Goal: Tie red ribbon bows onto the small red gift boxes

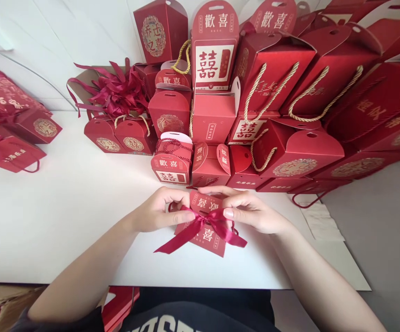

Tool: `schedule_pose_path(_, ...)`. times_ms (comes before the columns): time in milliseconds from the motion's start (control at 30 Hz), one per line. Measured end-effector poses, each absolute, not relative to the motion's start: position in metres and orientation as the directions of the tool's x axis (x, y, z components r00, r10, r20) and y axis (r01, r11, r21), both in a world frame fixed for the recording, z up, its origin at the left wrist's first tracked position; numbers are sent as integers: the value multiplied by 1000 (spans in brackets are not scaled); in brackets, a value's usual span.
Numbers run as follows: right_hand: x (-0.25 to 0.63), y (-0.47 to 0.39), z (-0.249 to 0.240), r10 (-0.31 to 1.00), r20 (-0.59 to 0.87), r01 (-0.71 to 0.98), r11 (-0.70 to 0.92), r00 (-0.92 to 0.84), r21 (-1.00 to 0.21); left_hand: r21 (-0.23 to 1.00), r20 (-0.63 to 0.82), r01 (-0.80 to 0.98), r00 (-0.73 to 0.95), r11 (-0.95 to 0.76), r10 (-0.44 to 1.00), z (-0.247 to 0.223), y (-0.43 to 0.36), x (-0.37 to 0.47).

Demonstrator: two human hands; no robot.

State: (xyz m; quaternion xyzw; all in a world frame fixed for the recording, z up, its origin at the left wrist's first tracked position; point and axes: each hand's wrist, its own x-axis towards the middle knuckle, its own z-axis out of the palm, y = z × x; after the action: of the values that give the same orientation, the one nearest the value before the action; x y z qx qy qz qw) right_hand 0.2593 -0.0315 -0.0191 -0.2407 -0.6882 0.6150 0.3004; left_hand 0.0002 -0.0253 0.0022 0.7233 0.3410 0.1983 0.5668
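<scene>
Forearms (92, 258) angle in from the near side, wrists bent, left hand (161, 210) and right hand (255, 213) facing each other. Their fingers (183, 216) pinch a satin ribbon bow (205, 221) over a red card box (202, 242), near the middle of the smooth white desk (82, 198). Stiff cardboard boxes (214, 113) stand beyond, some with twisted gold cord handles (262, 69).

A white, faintly veined wall (89, 27), crossed by thin seams, is met by a white table (82, 230), softly and brightly lit; at the right, a plain grey surface (379, 221) is seen.
</scene>
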Motion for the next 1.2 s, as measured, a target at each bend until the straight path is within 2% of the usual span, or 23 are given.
schedule_pose_path(133, 259, -30, -23, 715, 121, -62, 108, -688, -992, 917, -121, 366, 634, -158, 764, 0, -25, 1)
schedule_pose_path(233, 259, -28, -27, 710, 98, -50, 88, -697, -995, 914, -190, 393, 637, -103, 747, -1, -26, 1)
schedule_pose_path(367, 261, -27, -29, 698, 86, -56, 66, -711, -996, 937, -252, 350, 656, 9, 712, -4, -24, -1)
schedule_pose_path(533, 263, -25, -29, 683, 79, -55, 57, -726, -997, 963, -244, 253, 695, 87, 677, -11, -19, -3)
schedule_pose_path(733, 262, -24, -32, 671, 85, -51, 70, -737, -996, 976, -208, 202, 719, 88, 663, -18, -15, -4)
schedule_pose_path(800, 263, -24, -31, 706, 101, -36, 106, -701, -994, 980, -176, 189, 713, 56, 678, -16, -15, -5)
schedule_pose_path(867, 266, -26, -27, 794, 128, 20, 173, -594, -985, 986, -124, 169, 698, 7, 706, -10, -16, -7)
schedule_pose_path(967, 274, -32, -14, 894, 122, 235, 242, -431, -941, 980, -95, 194, 659, -46, 746, 0, -17, -13)
schedule_pose_path(1067, 276, -37, -5, 851, -11, 397, 234, -525, -887, 942, -182, 328, 671, -68, 719, 6, -16, -18)
schedule_pose_path(1133, 273, -40, -4, 760, -104, 407, 223, -642, -886, 911, -213, 398, 678, -108, 704, 7, -15, -19)
schedule_pose_path(1200, 267, -41, -9, 694, -149, 375, 186, -704, -908, 897, -179, 414, 660, -154, 730, 5, -15, -18)
